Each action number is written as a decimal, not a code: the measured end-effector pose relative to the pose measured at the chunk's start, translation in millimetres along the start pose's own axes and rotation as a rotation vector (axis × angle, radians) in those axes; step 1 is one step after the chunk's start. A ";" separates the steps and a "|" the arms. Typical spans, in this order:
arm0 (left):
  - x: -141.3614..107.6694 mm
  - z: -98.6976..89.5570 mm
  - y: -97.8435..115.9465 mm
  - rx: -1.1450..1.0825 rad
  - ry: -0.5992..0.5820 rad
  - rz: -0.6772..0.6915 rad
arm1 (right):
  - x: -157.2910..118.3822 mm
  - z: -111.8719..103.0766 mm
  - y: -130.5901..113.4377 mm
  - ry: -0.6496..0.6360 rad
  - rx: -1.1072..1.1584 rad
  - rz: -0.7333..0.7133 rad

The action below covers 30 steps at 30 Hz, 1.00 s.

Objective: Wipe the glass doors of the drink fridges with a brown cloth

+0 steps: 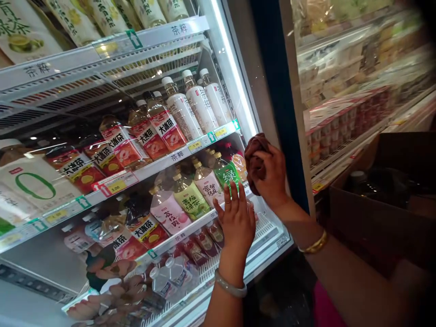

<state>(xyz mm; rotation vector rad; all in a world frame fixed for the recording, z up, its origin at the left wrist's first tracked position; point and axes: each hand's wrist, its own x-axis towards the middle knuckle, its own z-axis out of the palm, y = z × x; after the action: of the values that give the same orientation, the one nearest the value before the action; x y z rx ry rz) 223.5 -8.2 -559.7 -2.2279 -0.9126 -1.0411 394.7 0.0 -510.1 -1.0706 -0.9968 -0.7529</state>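
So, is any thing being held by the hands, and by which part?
The right hand holds the brown cloth by its bunched folds; the left hand appears empty.

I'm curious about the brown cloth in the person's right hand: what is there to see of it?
The cloth is dark reddish brown and looks soft, crumpled into an uneven wad with deep folds. The right hand grips it from the right, fingers curled over part of it. It is held up near the right edge of the drinks cooler, just below the bright light strip in the picture. Whether it touches the glass, or is damp, I cannot tell.
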 end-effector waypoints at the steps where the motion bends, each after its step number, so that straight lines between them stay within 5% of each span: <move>1: -0.1 -0.4 0.3 -0.005 -0.001 -0.004 | 0.5 -3.3 12.5 0.025 -0.015 0.026; 4: -1.0 -0.5 1.4 -0.020 -0.014 -0.007 | -5.2 -10.3 48.5 0.178 -0.093 0.206; 6: -1.5 -0.1 2.1 -0.022 -0.023 -0.002 | -15.1 -9.8 51.7 0.219 -0.136 0.278; 12: -0.2 -2.8 3.6 -0.029 -0.053 -0.015 | -45.5 -4.1 -6.9 -0.057 -0.101 0.149; 15: -1.2 -7.0 -0.1 -0.049 -0.060 -0.007 | -44.9 -13.4 1.9 -0.131 -0.045 0.134; 19: -7.0 -8.3 -9.2 -0.046 -0.056 0.054 | -42.7 -23.6 32.6 0.000 -0.093 0.280; 22: -11.3 -2.7 -12.9 -0.037 -0.021 0.076 | -55.2 -19.4 16.0 0.036 -0.117 0.321; 26: -14.2 6.7 -13.2 -0.087 0.095 0.057 | -73.6 -12.3 -33.7 -0.163 -0.035 0.152; 30: -16.9 5.7 -15.6 -0.139 0.129 0.051 | -65.1 -22.3 -18.4 -0.265 0.008 0.077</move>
<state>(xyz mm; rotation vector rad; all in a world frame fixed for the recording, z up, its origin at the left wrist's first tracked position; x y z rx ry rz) 206.3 -0.3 -574.1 -2.2527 -0.7442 -1.2430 360.1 -24.9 -567.1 -1.2158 -1.1739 -0.5527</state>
